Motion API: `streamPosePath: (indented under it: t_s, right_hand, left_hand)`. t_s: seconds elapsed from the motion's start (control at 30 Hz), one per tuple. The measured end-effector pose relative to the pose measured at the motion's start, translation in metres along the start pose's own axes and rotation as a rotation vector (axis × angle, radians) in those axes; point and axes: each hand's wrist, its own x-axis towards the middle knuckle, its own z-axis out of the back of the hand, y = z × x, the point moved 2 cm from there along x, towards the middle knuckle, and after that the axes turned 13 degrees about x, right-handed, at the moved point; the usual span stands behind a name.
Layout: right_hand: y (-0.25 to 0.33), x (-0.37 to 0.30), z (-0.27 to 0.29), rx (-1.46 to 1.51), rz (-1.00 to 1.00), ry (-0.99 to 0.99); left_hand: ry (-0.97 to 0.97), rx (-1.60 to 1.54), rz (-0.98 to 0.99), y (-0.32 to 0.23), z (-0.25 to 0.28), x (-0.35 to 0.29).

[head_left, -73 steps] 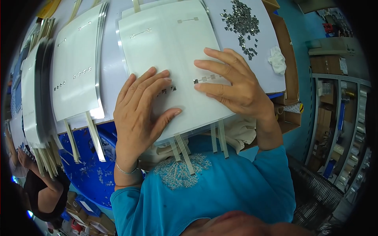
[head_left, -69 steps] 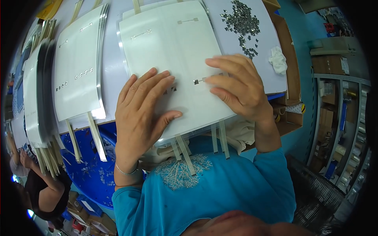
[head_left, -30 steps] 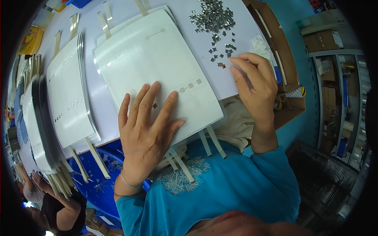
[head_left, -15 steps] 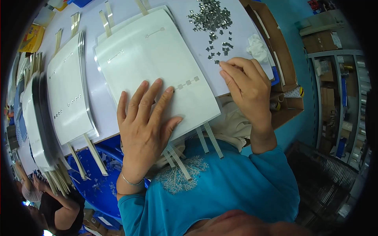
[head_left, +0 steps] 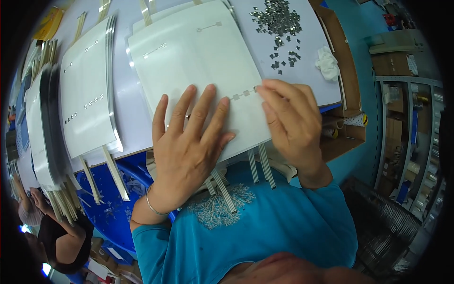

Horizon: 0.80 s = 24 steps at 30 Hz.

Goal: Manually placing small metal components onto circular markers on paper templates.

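A large white flexible sheet (head_left: 198, 61) lies on the pale table in front of me, with thin ribbon strips (head_left: 260, 165) hanging over its near edge. My left hand (head_left: 189, 142) lies flat on the sheet's near part, fingers spread, a thin bangle on the wrist. My right hand (head_left: 291, 120) rests at the sheet's right edge, fingers curled, fingertips at a short row of small square metal pieces (head_left: 243, 93). Whether a piece is pinched between the fingertips is hidden.
A heap of loose small metal pieces (head_left: 279, 23) lies on the table at the far right, beside a crumpled white cloth (head_left: 327, 63). More white sheets (head_left: 87, 90) are stacked to the left. A cardboard box (head_left: 345, 132) and shelves stand right; another person sits lower left.
My right hand has come back from the heap of metal pieces to the sheet's right edge. My left hand has stayed flat on the sheet.
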Motion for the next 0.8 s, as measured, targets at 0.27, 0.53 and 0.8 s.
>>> streamPosePath:
  t_s: [0.27, 0.53, 0.8]
  right_hand:
    - [0.003, -0.002, -0.015, 0.018, -0.019, 0.058]
    - [-0.010, -0.004, -0.004, -0.036, -0.108, -0.003]
    - [-0.019, 0.004, -0.005, 0.006, -0.013, 0.003]
  left_hand:
    - [-0.002, -0.073, 0.052, 0.000, -0.004, -0.001]
    - [-0.018, -0.100, 0.049, 0.002, -0.007, -0.001]
    - [-0.026, -0.049, 0.014, 0.001, -0.003, 0.000]
